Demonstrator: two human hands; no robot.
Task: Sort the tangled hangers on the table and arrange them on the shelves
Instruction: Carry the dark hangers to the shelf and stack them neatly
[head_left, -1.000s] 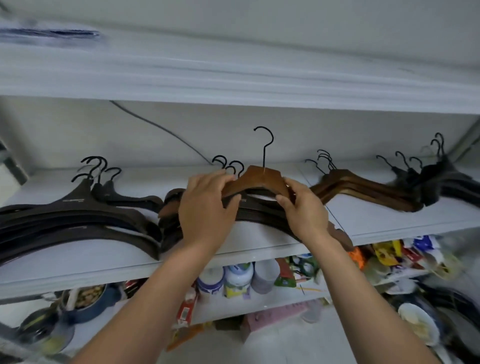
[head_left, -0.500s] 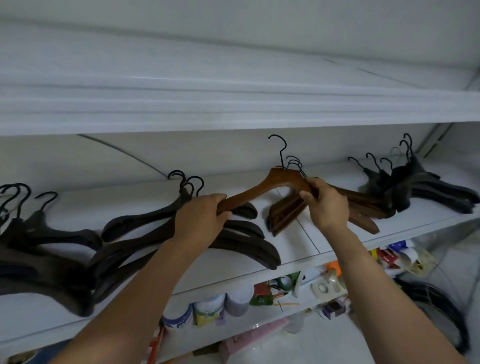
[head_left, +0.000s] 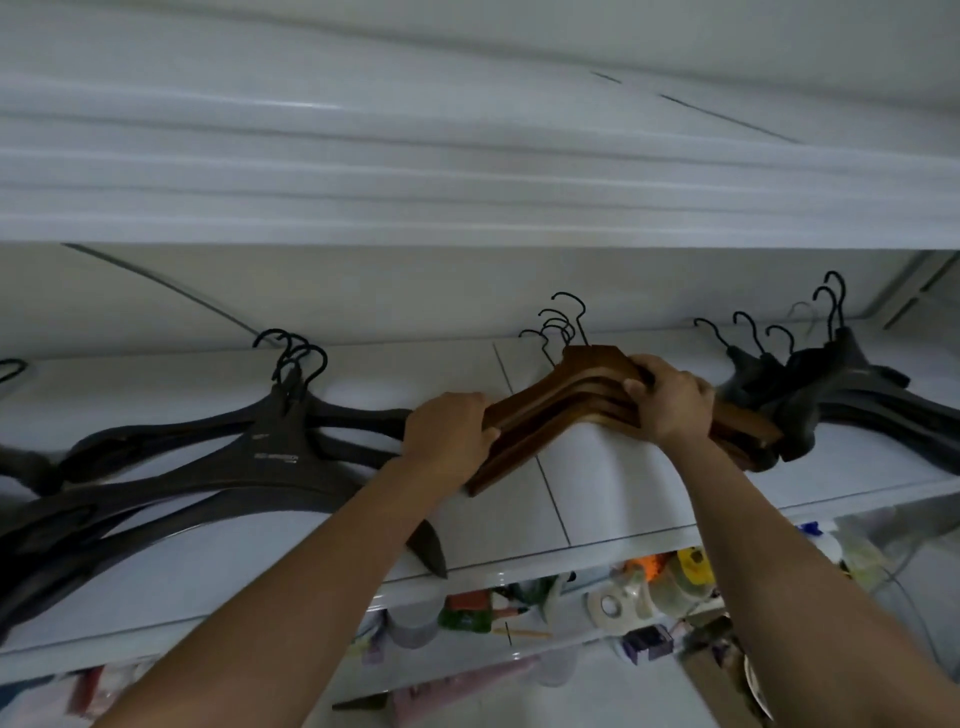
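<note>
1. Left hand (head_left: 452, 431), seen from the head camera, has its fingers curled round the left arm of the brown hangers (head_left: 561, 410), gripping the top of the pile.
2. Right hand (head_left: 670, 405) grips the right arm of the same pile just beside the neck, with its fingers wrapped over the upper edge.
3. These brown hangers lie stacked on the shelf (head_left: 623, 499), between the black hangers (head_left: 249, 457) on the left and the dark hangers (head_left: 831, 395) on the right. Their right end touches the dark ones.
4. Risk 1: the hooks (head_left: 566, 317) are bunched close together and 1 stands higher than the rest. A sideways push while squaring the pile would likely lock them together again.
5. Risk 2: the left ends of the pile fan out toward the front of the shelf. If 1 hand lets go before the other, the top hanger may slide off the stack.
6. Risk 3: a black hanger tip (head_left: 431, 551) pokes past the shelf's front edge, right by the left forearm. A brush from that arm could drag it down onto the cluttered lower shelf, where a tape roll (head_left: 608, 605) sits.
</note>
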